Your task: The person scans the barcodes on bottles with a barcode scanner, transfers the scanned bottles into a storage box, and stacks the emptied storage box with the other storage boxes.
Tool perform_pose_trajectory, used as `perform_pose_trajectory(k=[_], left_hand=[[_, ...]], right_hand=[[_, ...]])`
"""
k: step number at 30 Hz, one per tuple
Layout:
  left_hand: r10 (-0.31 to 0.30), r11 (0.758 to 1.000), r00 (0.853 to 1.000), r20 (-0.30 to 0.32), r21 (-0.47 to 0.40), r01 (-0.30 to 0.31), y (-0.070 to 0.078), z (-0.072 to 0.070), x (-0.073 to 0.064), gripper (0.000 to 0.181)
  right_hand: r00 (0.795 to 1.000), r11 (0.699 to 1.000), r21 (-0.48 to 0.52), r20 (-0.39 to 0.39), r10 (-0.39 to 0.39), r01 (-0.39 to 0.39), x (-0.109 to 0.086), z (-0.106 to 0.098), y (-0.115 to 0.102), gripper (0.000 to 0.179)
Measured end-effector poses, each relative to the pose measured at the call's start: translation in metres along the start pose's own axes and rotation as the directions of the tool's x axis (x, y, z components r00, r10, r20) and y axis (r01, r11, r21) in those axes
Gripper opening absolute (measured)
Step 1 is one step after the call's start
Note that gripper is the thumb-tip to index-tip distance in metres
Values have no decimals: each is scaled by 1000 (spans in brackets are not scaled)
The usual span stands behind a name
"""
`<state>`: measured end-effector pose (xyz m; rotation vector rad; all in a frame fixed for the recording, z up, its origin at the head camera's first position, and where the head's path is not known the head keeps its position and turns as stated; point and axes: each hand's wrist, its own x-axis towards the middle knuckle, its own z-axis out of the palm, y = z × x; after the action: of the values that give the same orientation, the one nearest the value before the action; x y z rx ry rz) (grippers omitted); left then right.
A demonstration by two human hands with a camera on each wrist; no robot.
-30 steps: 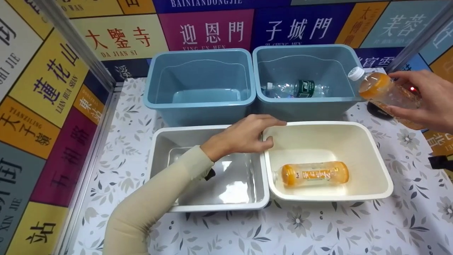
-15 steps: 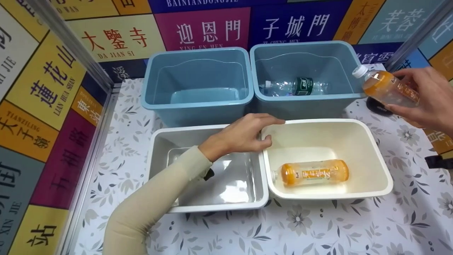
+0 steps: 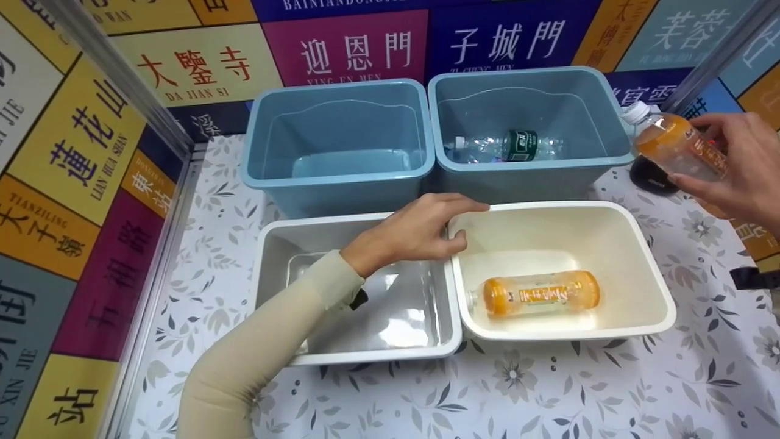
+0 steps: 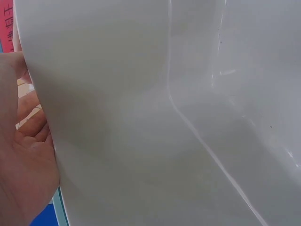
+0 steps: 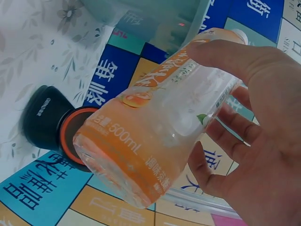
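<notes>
My right hand [image 3: 746, 171] grips a clear drink bottle [image 3: 676, 143] with an orange label and white cap, held tilted just right of the right blue bin [image 3: 530, 172]. In the right wrist view, thumb and fingers wrap the bottle [image 5: 155, 122], whose base faces the camera. My left hand [image 3: 420, 228] rests on the rims where the grey bin [image 3: 359, 358] and the cream bin [image 3: 567, 335] meet, its index finger reaching the cream bin's back rim. An orange-labelled bottle [image 3: 542, 294] lies inside the cream bin. A green-labelled clear bottle [image 3: 522, 146] lies in the right blue bin.
A second blue bin [image 3: 338, 183] stands at the back left, with nothing visible inside. A black round object [image 3: 652, 177], orange-ringed in the right wrist view, sits under the held bottle. Printed panels [image 3: 359, 46] wall the flowered tablecloth [image 3: 512, 390] at back and left.
My right hand has shifted a little to the right with the bottle, away from the right blue bin. The left hand stays on the rims. The head view has moved slightly.
</notes>
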<state>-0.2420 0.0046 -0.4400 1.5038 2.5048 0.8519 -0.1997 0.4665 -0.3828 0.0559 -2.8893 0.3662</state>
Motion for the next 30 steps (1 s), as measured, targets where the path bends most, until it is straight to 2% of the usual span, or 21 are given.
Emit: perform_pose_trajectory(k=[13,30], left_hand=[[-14,1000,1000,12,2,14,1,-1,0,55],[-16,1000,1000,17,0,16,1,-1,0,55]], right_hand=[[995,994,54,-35,93,-91,3,14,23,81],[983,981,111,-78,168,-159,6,23,34,79]])
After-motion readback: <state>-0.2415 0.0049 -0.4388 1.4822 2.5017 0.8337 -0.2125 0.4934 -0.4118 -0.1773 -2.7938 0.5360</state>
